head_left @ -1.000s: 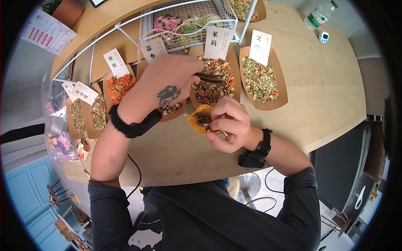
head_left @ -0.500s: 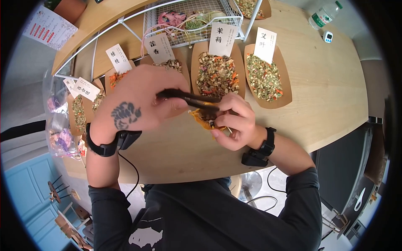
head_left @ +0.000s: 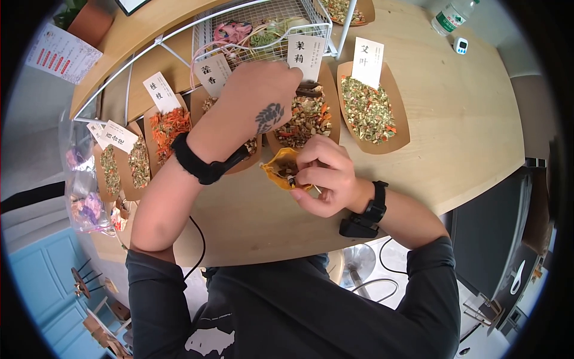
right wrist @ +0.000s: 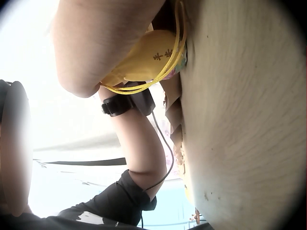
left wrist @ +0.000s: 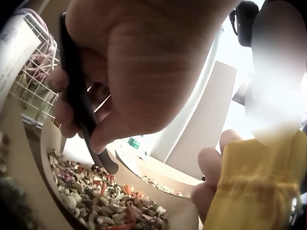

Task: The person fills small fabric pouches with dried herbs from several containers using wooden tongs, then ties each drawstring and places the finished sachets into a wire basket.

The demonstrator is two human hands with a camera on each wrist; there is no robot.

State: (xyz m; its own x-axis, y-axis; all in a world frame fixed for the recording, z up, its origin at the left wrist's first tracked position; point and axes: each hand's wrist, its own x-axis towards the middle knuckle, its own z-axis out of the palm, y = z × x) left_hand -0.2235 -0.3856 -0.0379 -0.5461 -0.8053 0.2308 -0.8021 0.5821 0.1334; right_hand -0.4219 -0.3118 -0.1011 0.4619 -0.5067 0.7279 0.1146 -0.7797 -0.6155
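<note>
A pair of dark brown tongs [head_left: 309, 90] is gripped in my left hand [head_left: 257, 99]. Its tips point down into the middle paper tray [head_left: 336, 110] of mixed dried herbs [head_left: 312, 116]; in the left wrist view the rounded tip of the tongs [left wrist: 109, 165] is right at the herbs. My right hand [head_left: 329, 173] pinches the rim of a small yellow cloth pouch [head_left: 272, 173] just in front of that tray. The pouch mouth faces up, with dark bits inside. Yellow cords [right wrist: 139, 88] hang from it in the right wrist view.
More herb trays with name cards flank the middle one, including a green mix [head_left: 368, 113] and orange petals [head_left: 169, 128]. Behind stands a white wire basket [head_left: 263, 54] of coloured pouches. A water bottle [head_left: 452, 18] and small timer [head_left: 460, 45] are at the back right.
My left hand swung the tongs from the herb tray to the pouch mouth half a second ago, and is now back over the tray. The right hand keeps holding the pouch.
</note>
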